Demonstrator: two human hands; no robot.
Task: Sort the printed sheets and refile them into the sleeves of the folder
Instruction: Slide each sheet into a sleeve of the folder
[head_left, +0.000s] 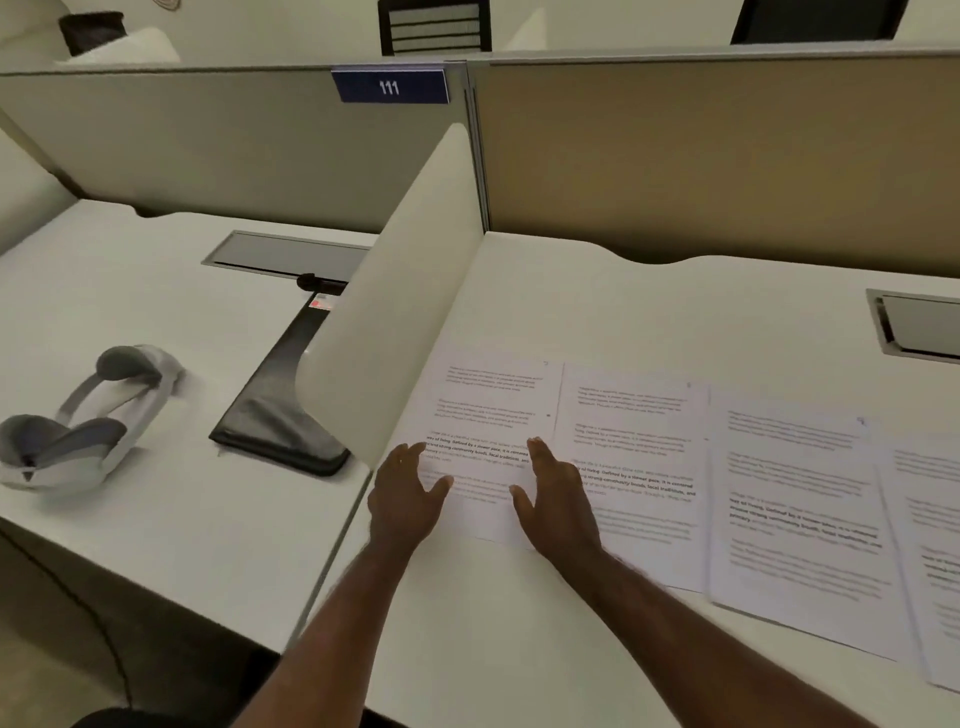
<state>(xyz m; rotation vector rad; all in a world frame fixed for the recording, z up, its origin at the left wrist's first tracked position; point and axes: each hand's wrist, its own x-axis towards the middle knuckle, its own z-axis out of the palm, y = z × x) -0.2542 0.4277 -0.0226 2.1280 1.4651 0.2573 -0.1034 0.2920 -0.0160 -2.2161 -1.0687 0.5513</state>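
Several printed sheets lie side by side in a row on the white desk (545, 649). The leftmost sheet (488, 405) lies against the low white divider. My left hand (408, 493) lies flat on its left edge with fingers spread. My right hand (553, 493) lies flat on its right edge, where it meets the second sheet (631, 441). A third sheet (795, 499) and a fourth sheet (930, 545) follow to the right, the last cut off by the frame. The black folder (280, 410) lies on the neighbouring desk, left of the divider.
A curved white divider (395, 332) separates the two desks. A grey and white headset (83, 415) lies on the left desk. Metal cable hatches sit at the back of the left desk (285, 254) and the right desk (919, 327). Tall partition panels (701, 156) close off the rear.
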